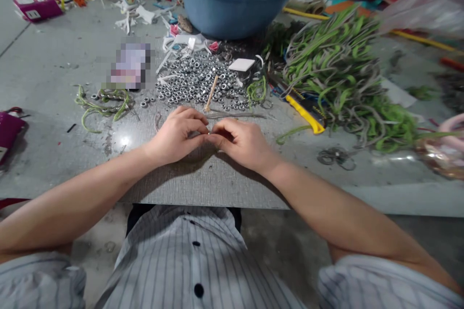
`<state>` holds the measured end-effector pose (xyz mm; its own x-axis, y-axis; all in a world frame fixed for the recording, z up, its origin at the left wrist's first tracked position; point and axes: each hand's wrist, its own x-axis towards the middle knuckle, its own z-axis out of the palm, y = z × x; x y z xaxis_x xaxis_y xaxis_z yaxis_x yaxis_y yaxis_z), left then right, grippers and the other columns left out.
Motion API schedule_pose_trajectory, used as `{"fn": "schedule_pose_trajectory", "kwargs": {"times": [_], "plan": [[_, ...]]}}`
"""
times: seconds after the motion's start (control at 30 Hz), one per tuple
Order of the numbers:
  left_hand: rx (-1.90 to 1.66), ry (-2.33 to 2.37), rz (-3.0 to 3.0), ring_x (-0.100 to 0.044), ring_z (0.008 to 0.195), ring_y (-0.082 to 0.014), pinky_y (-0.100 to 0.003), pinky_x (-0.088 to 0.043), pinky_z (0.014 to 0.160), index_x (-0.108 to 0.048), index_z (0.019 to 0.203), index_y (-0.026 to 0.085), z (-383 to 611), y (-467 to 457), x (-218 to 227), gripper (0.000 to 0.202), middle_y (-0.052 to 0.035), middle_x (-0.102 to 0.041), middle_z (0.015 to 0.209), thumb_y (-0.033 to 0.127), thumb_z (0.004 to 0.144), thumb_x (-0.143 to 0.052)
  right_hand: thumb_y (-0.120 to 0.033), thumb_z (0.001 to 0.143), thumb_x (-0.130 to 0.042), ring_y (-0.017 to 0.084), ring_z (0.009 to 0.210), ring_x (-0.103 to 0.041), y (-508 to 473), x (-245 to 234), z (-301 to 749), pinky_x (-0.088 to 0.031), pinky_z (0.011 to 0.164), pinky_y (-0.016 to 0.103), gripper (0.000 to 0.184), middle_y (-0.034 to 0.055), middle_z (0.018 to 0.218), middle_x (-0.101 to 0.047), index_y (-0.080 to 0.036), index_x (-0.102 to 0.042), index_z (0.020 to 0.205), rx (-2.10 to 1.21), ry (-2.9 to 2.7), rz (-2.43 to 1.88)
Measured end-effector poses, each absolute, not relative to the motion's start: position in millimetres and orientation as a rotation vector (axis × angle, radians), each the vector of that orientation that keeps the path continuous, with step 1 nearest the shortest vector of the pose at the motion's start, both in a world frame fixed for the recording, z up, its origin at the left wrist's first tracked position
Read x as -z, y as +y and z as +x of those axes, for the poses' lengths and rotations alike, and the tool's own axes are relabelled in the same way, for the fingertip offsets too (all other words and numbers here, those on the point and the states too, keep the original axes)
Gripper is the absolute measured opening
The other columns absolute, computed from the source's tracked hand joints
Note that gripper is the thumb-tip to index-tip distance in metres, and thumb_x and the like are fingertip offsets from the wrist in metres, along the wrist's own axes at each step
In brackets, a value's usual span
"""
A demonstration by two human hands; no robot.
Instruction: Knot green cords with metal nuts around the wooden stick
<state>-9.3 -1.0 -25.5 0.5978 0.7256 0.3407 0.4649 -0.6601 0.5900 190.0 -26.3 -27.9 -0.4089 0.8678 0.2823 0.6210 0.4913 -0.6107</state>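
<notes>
My left hand (180, 133) and my right hand (242, 144) meet fingertip to fingertip just above the table. Both are closed in a pinch, and whatever lies between the fingers is too small and hidden to name. Right beyond them spreads a heap of metal nuts (195, 79). A thin wooden stick (212, 92) rests at the heap's near edge. Grey strands (235, 115) lie flat just past my fingertips. To the left is a small tangle of green cord (103, 106) with a few nuts beside it.
A large blue basin (232, 9) stands behind the nuts. On the right lie a big pile of green and grey cords (337, 67), a yellow utility knife (304, 113) and a coil of thin wire (336, 157). A phone (130, 65) and purple boxes (38, 7) are to the left.
</notes>
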Motion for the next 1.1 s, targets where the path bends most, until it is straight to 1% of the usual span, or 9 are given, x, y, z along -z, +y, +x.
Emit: {"fn": "schedule_pose_trajectory", "kwargs": {"times": [0.1, 0.17, 0.23, 0.33, 0.43, 0.63, 0.83, 1.03, 1.1], "plan": [[-0.754, 1.148, 2.263, -0.057, 0.111, -0.0235, -0.044, -0.040, 0.102, -0.074, 0.080, 0.020, -9, 2, 29, 0.015, -0.0056, -0.070, 0.106, 0.030, 0.085, -0.064, -0.044, 0.092, -0.055, 0.020, 0.082, -0.062, -19, 37, 194, -0.038, 0.084, 0.037, 0.027, 0.0040, 0.080, -0.070, -0.020, -0.063, 0.083, -0.377, -2.234, -1.167], [-0.677, 1.256, 2.222, -0.051, 0.122, -0.0274, -0.051, -0.035, 0.106, -0.075, 0.082, 0.023, -8, 3, 29, 0.013, -0.0048, -0.069, 0.114, 0.032, 0.084, -0.066, -0.034, 0.092, -0.056, 0.021, 0.086, -0.063, -15, 43, 195, -0.037, 0.087, 0.038, 0.018, 0.0042, 0.083, -0.072, -0.021, -0.064, 0.083, -0.323, -2.236, -1.200], [-0.609, 1.322, 2.253, -0.045, 0.130, -0.0315, -0.055, -0.029, 0.109, -0.076, 0.082, 0.023, -7, 2, 27, 0.013, -0.0048, -0.068, 0.121, 0.031, 0.083, -0.066, -0.029, 0.092, -0.055, 0.020, 0.085, -0.063, -13, 46, 195, -0.037, 0.086, 0.037, 0.015, 0.0032, 0.083, -0.073, -0.022, -0.066, 0.085, -0.301, -2.242, -1.224], [-0.527, 1.371, 2.357, -0.040, 0.134, -0.0359, -0.060, -0.023, 0.110, -0.075, 0.080, 0.021, -4, -1, 24, 0.012, -0.0062, -0.066, 0.124, 0.028, 0.082, -0.065, -0.029, 0.094, -0.055, 0.019, 0.083, -0.063, -13, 47, 194, -0.036, 0.084, 0.036, 0.016, 0.0016, 0.082, -0.074, -0.022, -0.068, 0.088, -0.203, -2.280, -1.183], [-0.486, 1.392, 2.421, -0.040, 0.134, -0.0379, -0.064, -0.022, 0.108, -0.073, 0.081, 0.020, -3, -4, 24, 0.012, -0.0075, -0.066, 0.123, 0.028, 0.081, -0.065, -0.029, 0.096, -0.052, 0.018, 0.082, -0.062, -14, 47, 192, -0.033, 0.083, 0.036, 0.020, 0.0001, 0.078, -0.074, -0.022, -0.069, 0.087, -0.008, -2.315, -1.130], [-0.515, 1.332, 2.544, -0.041, 0.133, -0.0364, -0.065, -0.020, 0.109, -0.070, 0.077, 0.021, -3, -5, 30, 0.014, -0.0061, -0.068, 0.119, 0.030, 0.084, -0.061, -0.025, 0.097, -0.050, 0.017, 0.082, -0.058, -16, 46, 192, -0.029, 0.085, 0.036, 0.024, -0.0010, 0.075, -0.071, -0.022, -0.069, 0.083, 0.239, -2.376, -1.014], [-0.512, 1.205, 2.654, -0.040, 0.135, -0.0360, -0.069, -0.014, 0.112, -0.068, 0.072, 0.020, -4, -5, 28, 0.015, -0.0070, -0.068, 0.121, 0.017, 0.080, -0.056, -0.023, 0.096, -0.047, 0.019, 0.084, -0.058, -18, 42, 190, -0.031, 0.085, 0.039, 0.027, 0.0016, 0.073, -0.068, -0.022, -0.070, 0.082, 0.164, -2.415, -1.050], [-0.521, 1.150, 2.647, -0.039, 0.137, -0.0351, -0.068, -0.013, 0.113, -0.064, 0.066, 0.020, -4, -2, 26, 0.014, -0.0039, -0.068, 0.123, 0.014, 0.078, -0.058, -0.025, 0.095, -0.047, 0.019, 0.081, -0.059, -19, 40, 186, -0.033, 0.084, 0.039, 0.027, 0.0015, 0.073, -0.070, -0.024, -0.070, 0.081, 0.036, -2.437, -1.142], [-0.513, 1.155, 2.633, -0.039, 0.136, -0.0360, -0.068, -0.014, 0.112, -0.064, 0.067, 0.020, -4, -1, 27, 0.014, -0.0050, -0.068, 0.124, 0.015, 0.078, -0.058, -0.026, 0.095, -0.049, 0.019, 0.080, -0.060, -18, 41, 186, -0.033, 0.083, 0.039, 0.027, 0.0009, 0.073, -0.071, -0.024, -0.071, 0.080, 0.004, -2.410, -1.149]]}}
